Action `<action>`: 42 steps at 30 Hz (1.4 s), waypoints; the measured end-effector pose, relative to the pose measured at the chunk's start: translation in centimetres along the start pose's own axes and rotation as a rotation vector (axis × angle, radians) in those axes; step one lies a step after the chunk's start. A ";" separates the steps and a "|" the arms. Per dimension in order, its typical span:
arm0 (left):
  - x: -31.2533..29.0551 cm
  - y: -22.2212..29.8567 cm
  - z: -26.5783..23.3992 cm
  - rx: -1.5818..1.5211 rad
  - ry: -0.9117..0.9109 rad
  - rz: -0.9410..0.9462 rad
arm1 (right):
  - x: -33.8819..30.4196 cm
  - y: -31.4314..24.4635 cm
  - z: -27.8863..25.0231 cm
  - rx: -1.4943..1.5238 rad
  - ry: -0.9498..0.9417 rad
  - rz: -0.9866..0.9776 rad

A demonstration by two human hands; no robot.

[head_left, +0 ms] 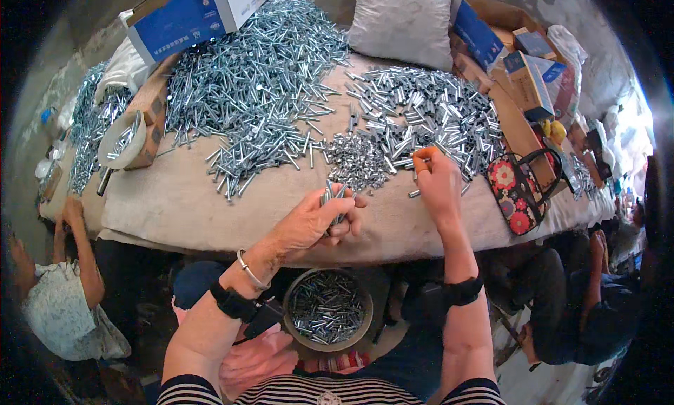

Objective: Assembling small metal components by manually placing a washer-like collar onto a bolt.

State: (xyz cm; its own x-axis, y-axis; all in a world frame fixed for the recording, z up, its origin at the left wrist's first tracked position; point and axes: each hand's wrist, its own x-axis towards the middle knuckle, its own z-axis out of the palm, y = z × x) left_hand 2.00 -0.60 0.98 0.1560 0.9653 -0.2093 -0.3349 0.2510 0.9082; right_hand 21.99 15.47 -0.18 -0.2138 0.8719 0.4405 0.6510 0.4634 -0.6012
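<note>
My left hand [309,222] is closed around a small bunch of metal bolts [335,194], held over the table's near edge. Further right, my right hand [441,187] reaches to the near side of a pile of short metal sleeves [442,110]. Orange covers sit on its fingertips, which are curled together; whatever is between them is hidden. Between the two hands and a little beyond lies a heap of small shiny metal pieces [358,162], perhaps nuts. A large mound of long silvery bolts [260,89] spreads behind my left hand.
Below the table edge stands a round basin [289,299] of metal parts. A flowered bag [511,194] and open cartons [484,36] are at right; a white sack [400,22] is at the back. At left are a white bowl [105,152] and another person's hands [72,212].
</note>
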 end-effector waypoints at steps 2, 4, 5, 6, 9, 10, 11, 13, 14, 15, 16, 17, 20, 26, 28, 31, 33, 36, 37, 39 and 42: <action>0.1 -0.3 -0.2 -0.046 0.002 -0.004 | 0.0 0.1 0.7 -0.124 -0.015 -0.059; 0.3 -0.9 -0.6 0.013 0.030 0.049 | 0.2 0.6 1.7 -0.246 -0.030 -0.117; 0.3 -0.8 -0.6 0.014 0.032 0.049 | 0.2 0.9 2.5 -0.324 -0.046 -0.141; 0.3 -0.7 -0.6 -0.003 0.037 0.056 | 0.3 1.1 3.0 -0.402 -0.061 -0.165; 0.5 -0.7 -1.1 -0.027 0.035 0.076 | 0.6 1.1 3.8 -0.488 -0.135 -0.138; 0.5 -0.7 -1.3 -0.034 0.027 0.086 | 0.6 1.3 3.9 -0.488 -0.135 -0.140; 0.5 -0.6 -1.1 -0.035 0.027 0.088 | 0.6 1.5 3.8 -0.452 -0.066 -0.197; 0.6 -0.7 -0.7 -0.086 0.027 0.085 | 0.5 1.4 3.5 -0.416 -0.002 -0.255; 0.4 -0.7 -0.8 -0.087 0.040 0.085 | 0.4 0.2 3.1 -0.257 -0.001 -0.202; 0.2 -0.6 -0.9 -0.068 0.035 0.071 | 0.2 -0.7 2.7 -0.098 -0.002 -0.146; 0.2 -0.4 -0.8 -0.050 0.020 0.058 | 0.1 -1.3 2.3 0.188 -0.098 0.011; 0.1 -0.4 -0.6 -0.052 0.023 0.059 | -0.2 -2.0 1.9 0.188 -0.101 0.009; 0.3 -0.4 -0.4 -0.001 0.009 0.044 | -1.1 -3.3 1.0 0.909 -0.383 0.307; 1.4 -1.6 -1.1 -0.010 0.016 0.118 | -2.9 -5.1 1.0 1.133 -0.503 0.261; 1.3 -1.4 -0.7 0.000 -0.006 0.171 | -3.0 -5.4 1.1 1.143 -0.504 0.267; 1.4 -1.7 -0.8 -0.007 -0.011 0.188 | -3.4 -5.7 1.3 1.139 -0.486 0.244; 1.4 -1.5 -0.8 0.005 -0.011 0.188 | -3.6 -5.5 1.6 1.025 -0.497 0.161; 1.1 -1.5 -1.0 0.046 -0.002 0.175 | -3.8 -6.1 1.5 0.997 -0.578 0.220; 1.1 -1.5 -1.0 0.071 -0.005 0.162 | -3.7 -5.9 1.4 0.995 -0.577 0.219; 1.0 -0.9 -0.9 0.038 -0.021 0.123 | -3.4 -5.4 1.0 1.006 -0.631 0.269; 0.9 -0.3 -0.6 -0.136 0.023 0.051 | -3.4 -4.9 0.9 1.223 -0.594 0.419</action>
State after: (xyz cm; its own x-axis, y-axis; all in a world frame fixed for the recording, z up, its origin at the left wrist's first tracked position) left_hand 1.69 0.23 0.35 0.1145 0.9781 -0.1738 -0.4651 0.2074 0.8606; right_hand 18.92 10.41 0.69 -0.6340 0.7704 -0.0676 -0.2227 -0.2655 -0.9380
